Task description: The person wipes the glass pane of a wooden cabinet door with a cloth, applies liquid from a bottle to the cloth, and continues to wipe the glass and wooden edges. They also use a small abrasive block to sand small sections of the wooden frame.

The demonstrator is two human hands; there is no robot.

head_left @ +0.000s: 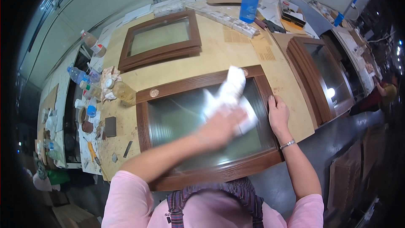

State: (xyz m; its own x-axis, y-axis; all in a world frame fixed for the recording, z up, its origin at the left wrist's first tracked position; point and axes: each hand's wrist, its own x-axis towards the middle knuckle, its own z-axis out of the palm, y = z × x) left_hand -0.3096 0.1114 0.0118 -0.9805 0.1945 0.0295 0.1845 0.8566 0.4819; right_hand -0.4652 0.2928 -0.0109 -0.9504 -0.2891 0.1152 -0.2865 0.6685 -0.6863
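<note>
A brown wooden frame with a glass pane (190, 114) lies on the worktable in front of me. My left hand (223, 126), smeared by motion, presses a crumpled white cloth (231, 86) onto the glass, right of its middle. The fingers are partly hidden in the cloth. At the frame's right side my right hand (279, 114) grips the edge, with a fingertip showing on top and the other fingers curled over the side.
A second glazed frame (194, 31) lies at the far left; stacked frames (314, 76) stand at right. Bottles, including one with yellowish liquid (122, 92), line the left side near a dark block (110, 126) and an orange-handled tool (91, 150). A blue bottle (249, 4) stands behind.
</note>
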